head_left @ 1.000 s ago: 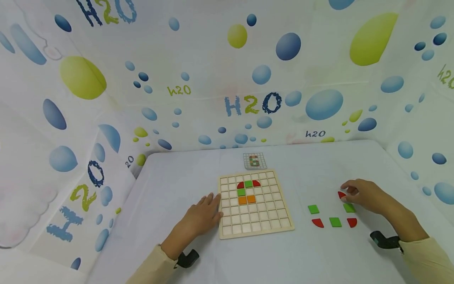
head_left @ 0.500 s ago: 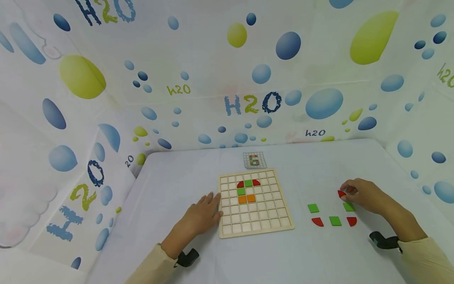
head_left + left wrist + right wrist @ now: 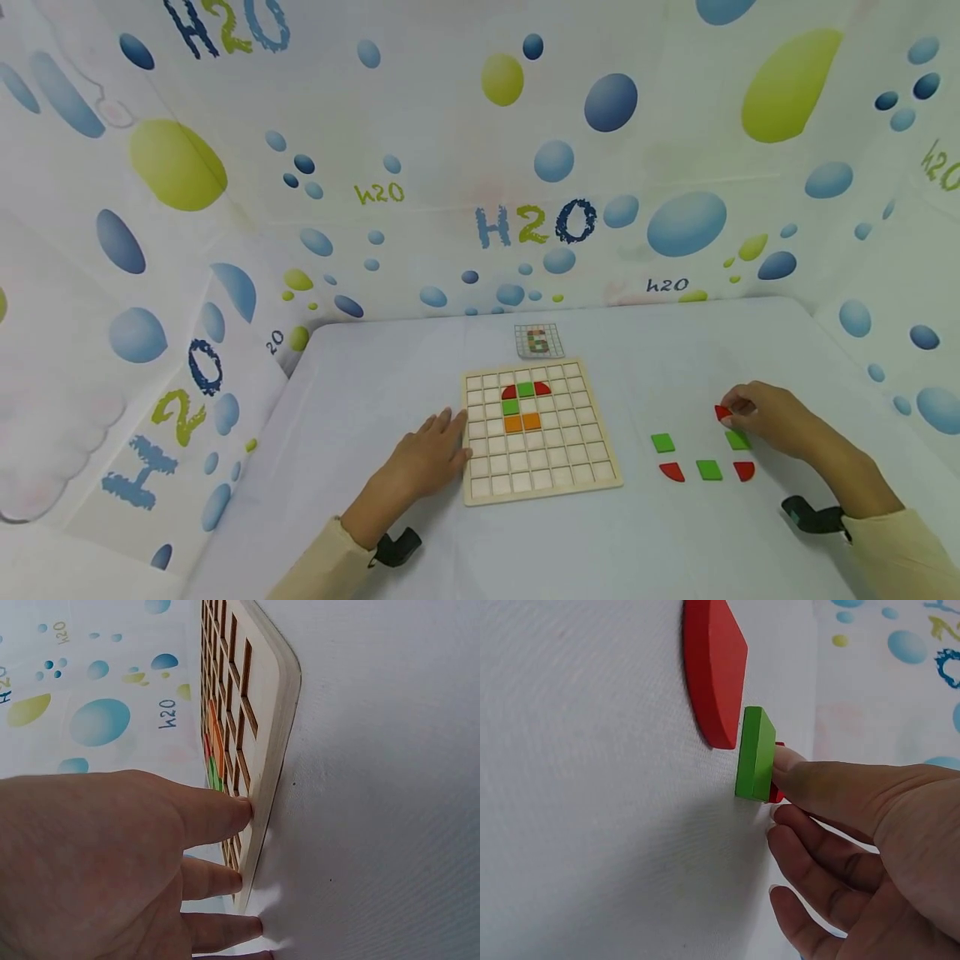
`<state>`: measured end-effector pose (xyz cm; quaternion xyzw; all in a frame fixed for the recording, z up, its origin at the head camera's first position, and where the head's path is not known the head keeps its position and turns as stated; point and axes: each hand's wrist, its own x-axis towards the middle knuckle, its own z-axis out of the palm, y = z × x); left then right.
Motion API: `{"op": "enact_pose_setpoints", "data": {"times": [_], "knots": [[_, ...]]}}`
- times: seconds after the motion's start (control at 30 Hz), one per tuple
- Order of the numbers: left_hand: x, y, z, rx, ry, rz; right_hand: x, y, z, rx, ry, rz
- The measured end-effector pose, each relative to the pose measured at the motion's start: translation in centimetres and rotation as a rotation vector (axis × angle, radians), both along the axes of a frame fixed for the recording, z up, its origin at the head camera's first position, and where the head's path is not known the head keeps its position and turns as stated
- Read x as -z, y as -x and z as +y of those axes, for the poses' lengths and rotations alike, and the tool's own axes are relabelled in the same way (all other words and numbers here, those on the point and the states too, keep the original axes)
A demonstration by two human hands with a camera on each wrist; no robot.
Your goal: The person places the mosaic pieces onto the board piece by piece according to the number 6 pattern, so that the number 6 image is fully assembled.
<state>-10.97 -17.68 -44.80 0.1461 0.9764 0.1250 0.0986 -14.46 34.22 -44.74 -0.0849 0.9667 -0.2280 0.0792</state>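
Your left hand [image 3: 427,458] lies with fingers extended and relaxed, grasping nothing, its fingertips touching the left edge of the gridded wooden board [image 3: 558,457], which spreads to that hand's right. Your right hand [image 3: 772,417] is partly curled, thumb and forefinger pinching a red quarter-round piece [image 3: 722,412] at their tips. Just beside this thumb, on the side nearer you, sits a green tile [image 3: 737,440]; a second green tile [image 3: 663,442] lies to the right hand's left. The pattern card [image 3: 538,340] lies beyond your left hand, to its right.
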Motion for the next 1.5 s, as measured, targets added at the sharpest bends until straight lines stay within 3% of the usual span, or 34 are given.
{"op": "enact_pose_setpoints", "data": {"times": [0.5, 0.87, 1.5], "knots": [[-0.1, -0.1, 0.1, -0.005, 0.004, -0.009, -0.6, 0.1, -1.1, -0.042, 0.010, 0.087], [-0.1, -0.2, 0.1, -0.008, -0.009, -0.003, -2.0, 0.0, -3.4, -0.097, 0.038, 0.086], [0.2, 0.0, 0.1, -0.008, 0.009, 0.001, -1.9, 0.7, -8.6, -0.166, 0.066, 0.062]]}}
